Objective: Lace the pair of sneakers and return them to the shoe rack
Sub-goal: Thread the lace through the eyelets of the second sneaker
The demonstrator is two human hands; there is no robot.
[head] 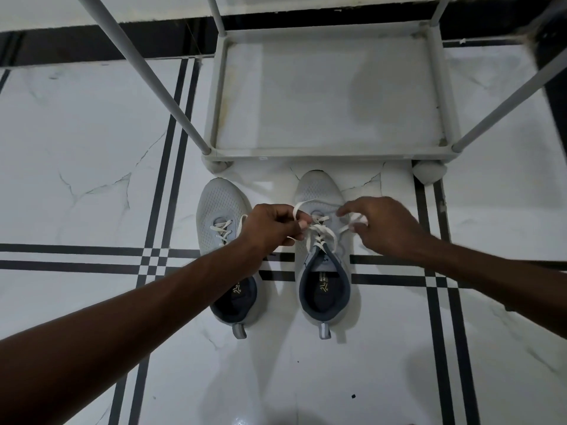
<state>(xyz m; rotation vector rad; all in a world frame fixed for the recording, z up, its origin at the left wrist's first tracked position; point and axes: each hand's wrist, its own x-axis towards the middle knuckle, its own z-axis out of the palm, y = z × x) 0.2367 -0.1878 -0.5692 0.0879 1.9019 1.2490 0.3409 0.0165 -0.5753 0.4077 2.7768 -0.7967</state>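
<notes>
- The floor was white marble-look tile crossed by black stripes, glossy and probably slick, so a shoe might slide if a lace were tugged hard.
- The shoe rack stood at the far side, a pale frame of thin poles with its bottom shelf bare; it looked light and a little flimsy, and seemed better loaded gently.
- The right sneaker sat just in front of the rack's bottom rail, toe toward it, heel toward the person. Its mesh upper looked soft and light, while the padded heel collar and the heel tab seemed the firmest places to lift it.
- The left sneaker lay just beside it, angled a little outward and partly hidden by the left forearm; its laces were crossed through the eyelets.
- The left hand was curled closed, thumb and fingers pinching one end of the lace of the right sneaker into a small loop.
- The right hand was loosely bent, its fingertips pinching the other end, which curled round them.
- The lace itself was flat, pale and limp; it would likely slip unless pinched close to the eyelets and kept taut.
- Judging by the crossed rows, the lacing was nearly done and tying was in hand.
</notes>
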